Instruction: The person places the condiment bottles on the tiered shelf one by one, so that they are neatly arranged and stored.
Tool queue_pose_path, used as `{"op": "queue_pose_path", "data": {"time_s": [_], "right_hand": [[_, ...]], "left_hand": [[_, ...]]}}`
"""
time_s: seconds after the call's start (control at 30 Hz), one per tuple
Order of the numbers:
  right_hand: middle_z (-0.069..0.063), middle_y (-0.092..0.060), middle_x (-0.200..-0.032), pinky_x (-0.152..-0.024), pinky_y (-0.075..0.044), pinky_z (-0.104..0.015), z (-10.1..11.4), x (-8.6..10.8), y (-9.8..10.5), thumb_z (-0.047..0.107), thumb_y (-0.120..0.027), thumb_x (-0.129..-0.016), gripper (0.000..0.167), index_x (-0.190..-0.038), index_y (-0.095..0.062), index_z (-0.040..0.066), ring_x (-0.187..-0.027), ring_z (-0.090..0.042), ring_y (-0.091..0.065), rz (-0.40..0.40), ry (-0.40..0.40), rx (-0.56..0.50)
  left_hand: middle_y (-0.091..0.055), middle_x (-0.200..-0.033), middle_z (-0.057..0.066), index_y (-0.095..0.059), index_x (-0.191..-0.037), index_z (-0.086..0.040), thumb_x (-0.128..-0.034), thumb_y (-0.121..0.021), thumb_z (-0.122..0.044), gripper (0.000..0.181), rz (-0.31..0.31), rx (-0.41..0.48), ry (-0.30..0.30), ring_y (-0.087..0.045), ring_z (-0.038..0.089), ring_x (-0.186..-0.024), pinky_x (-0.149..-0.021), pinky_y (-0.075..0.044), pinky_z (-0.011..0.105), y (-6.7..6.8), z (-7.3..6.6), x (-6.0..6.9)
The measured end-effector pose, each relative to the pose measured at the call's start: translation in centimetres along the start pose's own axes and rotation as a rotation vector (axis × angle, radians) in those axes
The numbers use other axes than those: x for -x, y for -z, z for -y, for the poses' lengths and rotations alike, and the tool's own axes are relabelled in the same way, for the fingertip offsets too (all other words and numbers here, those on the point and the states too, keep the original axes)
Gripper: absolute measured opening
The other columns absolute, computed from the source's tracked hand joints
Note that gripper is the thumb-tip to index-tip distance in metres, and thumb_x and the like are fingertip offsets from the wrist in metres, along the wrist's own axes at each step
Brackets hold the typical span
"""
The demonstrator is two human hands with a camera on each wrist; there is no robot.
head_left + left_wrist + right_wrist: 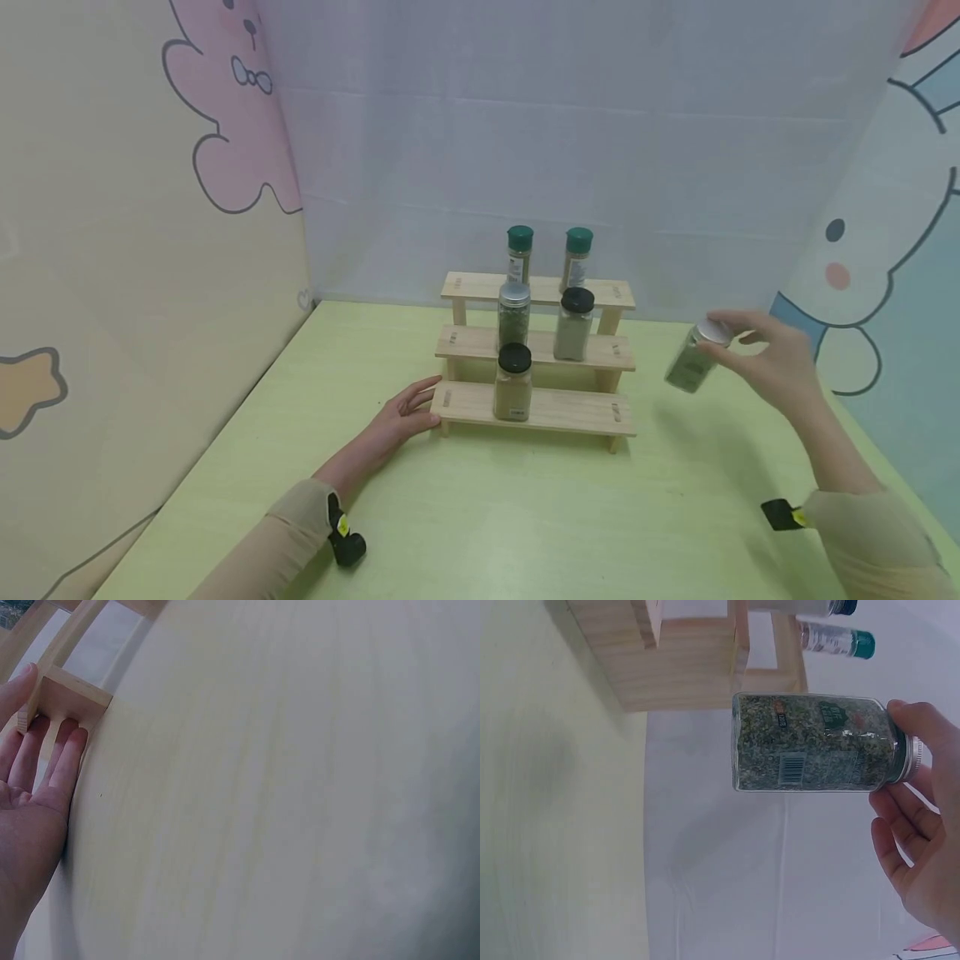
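Note:
My right hand (776,362) pinches a glass spice jar (817,742) by its silver lid, between thumb and fingers. Flecked green herbs fill this jar, which is tilted in the air right of the three-tier wooden spice rack (570,410). At the rack's left end, my left hand (401,417) holds the bottom shelf, thumb on one side and fingers on the other. The bottom shelf bears a black-lidded jar (513,392). On the middle shelf stand a silver-lidded herb jar (513,321) and another black-lidded jar (573,329). Two green-capped bottles (519,250) occupy the top shelf.
The rack stands on a pale yellow-green table (525,517). A whitish curtain (585,142) hangs behind it, and cartoon-printed panels (150,250) flank both sides. Dark wrist cameras (347,537) are strapped over the beige sleeves.

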State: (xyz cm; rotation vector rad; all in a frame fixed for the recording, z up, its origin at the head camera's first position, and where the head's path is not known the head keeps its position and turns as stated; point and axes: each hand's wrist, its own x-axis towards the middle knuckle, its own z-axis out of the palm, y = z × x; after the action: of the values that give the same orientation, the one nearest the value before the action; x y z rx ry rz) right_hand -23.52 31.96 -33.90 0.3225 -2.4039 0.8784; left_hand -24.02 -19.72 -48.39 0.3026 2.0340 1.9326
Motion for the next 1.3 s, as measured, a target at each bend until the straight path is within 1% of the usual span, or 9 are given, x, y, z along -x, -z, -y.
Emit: {"op": "queue_pose_path", "data": {"time_s": [0.2, 0.33, 0.53, 0.73, 0.9, 1.03, 1.13, 1.2, 1.3], "right_hand": [[0.041, -0.058, -0.103, -0.073, -0.039, -0.002, 2.8, 1.4, 0.6, 0.008, -0.086, -0.073, 0.047, -0.117, -0.072, 0.016, -0.091, 0.016, -0.052, -0.002, 0.072, -0.061], [0.039, -0.059, -0.103, -0.074, -0.039, -0.002, 4.2, 2.4, 0.6, 0.004, -0.088, -0.069, 0.05, -0.116, -0.073, 0.015, -0.092, 0.012, -0.052, -0.005, 0.13, -0.061], [0.037, -0.061, -0.102, -0.075, -0.041, -0.003, 5.7, 3.5, 0.0, -0.002, -0.089, -0.063, 0.054, -0.113, -0.074, 0.014, -0.088, 0.014, -0.055, -0.01, 0.211, -0.087], [0.034, -0.063, -0.107, -0.076, -0.043, -0.007, 7.2, 3.9, -1.0, -0.003, -0.09, -0.061, 0.059, -0.115, -0.073, 0.014, -0.089, 0.011, -0.056, 0.025, 0.282, -0.116], [0.031, -0.063, -0.108, -0.075, -0.043, -0.008, 8.3, 3.9, -1.9, -0.003, -0.089, -0.062, 0.058, -0.115, -0.072, 0.014, -0.089, 0.008, -0.056, 0.057, 0.315, -0.139], [0.029, -0.063, -0.109, -0.074, -0.044, -0.009, 9.1, 3.8, -2.6, -0.002, -0.089, -0.064, 0.057, -0.115, -0.072, 0.013, -0.089, 0.007, -0.057, 0.078, 0.329, -0.15], [0.026, -0.064, -0.111, -0.074, -0.044, -0.011, 9.6, 3.6, -2.9, 0.0, -0.088, -0.066, 0.055, -0.117, -0.072, 0.014, -0.089, 0.006, -0.057, 0.099, 0.32, -0.16], [0.022, -0.067, -0.111, -0.074, -0.044, -0.011, 9.9, 3.5, -3.2, 0.001, -0.088, -0.067, 0.055, -0.117, -0.071, 0.015, -0.089, 0.006, -0.057, 0.111, 0.315, -0.166], [0.011, -0.071, -0.109, -0.075, -0.044, -0.012, 10.3, 3.2, -3.7, 0.002, -0.087, -0.069, 0.054, -0.118, -0.071, 0.016, -0.087, 0.004, -0.056, 0.124, 0.314, -0.183]], "left_hand": [[-0.038, -0.158, 0.008, -0.033, -0.153, -0.029, -0.0962, -0.063, -0.015, 0.066, -0.001, 0.0, 0.005, -0.046, 0.029, -0.141, -0.114, -0.038, 0.043, -0.1, 0.0, 0.0], [-0.038, -0.158, 0.008, -0.033, -0.153, -0.03, -0.0962, -0.063, -0.015, 0.066, 0.001, 0.002, 0.007, -0.045, 0.029, -0.141, -0.115, -0.036, 0.045, -0.1, -0.1, 0.1], [-0.037, -0.159, 0.008, -0.032, -0.154, -0.03, -0.096, -0.064, -0.016, 0.067, 0.007, 0.0, 0.007, -0.045, 0.03, -0.141, -0.116, -0.035, 0.046, -0.2, -0.1, 0.1], [-0.037, -0.159, 0.011, -0.031, -0.154, -0.027, -0.0956, -0.064, -0.015, 0.068, -0.001, 0.0, 0.001, -0.045, 0.03, -0.141, -0.112, -0.039, 0.04, -0.1, -0.2, 0.1], [-0.036, -0.159, 0.013, -0.03, -0.155, -0.024, -0.0959, -0.063, -0.015, 0.068, 0.0, -0.014, -0.007, -0.045, 0.031, -0.141, -0.108, -0.041, 0.034, -0.1, -0.1, 0.1], [-0.036, -0.159, 0.012, -0.03, -0.155, -0.026, -0.0959, -0.064, -0.016, 0.068, 0.001, -0.02, -0.003, -0.045, 0.03, -0.141, -0.11, -0.04, 0.035, -0.1, -0.1, 0.2], [-0.036, -0.159, 0.012, -0.031, -0.155, -0.026, -0.0959, -0.064, -0.016, 0.068, 0.002, -0.017, -0.004, -0.046, 0.03, -0.141, -0.11, -0.04, 0.035, -0.1, -0.2, 0.2], [-0.036, -0.159, 0.012, -0.03, -0.155, -0.025, -0.0961, -0.063, -0.015, 0.068, 0.004, -0.014, -0.007, -0.045, 0.03, -0.141, -0.109, -0.041, 0.035, -0.1, -0.2, 0.2], [-0.036, -0.159, 0.013, -0.029, -0.155, -0.024, -0.0968, -0.062, -0.014, 0.068, 0.009, -0.014, -0.014, -0.044, 0.032, -0.141, -0.11, -0.041, 0.036, -0.1, -0.3, 0.2]]}}
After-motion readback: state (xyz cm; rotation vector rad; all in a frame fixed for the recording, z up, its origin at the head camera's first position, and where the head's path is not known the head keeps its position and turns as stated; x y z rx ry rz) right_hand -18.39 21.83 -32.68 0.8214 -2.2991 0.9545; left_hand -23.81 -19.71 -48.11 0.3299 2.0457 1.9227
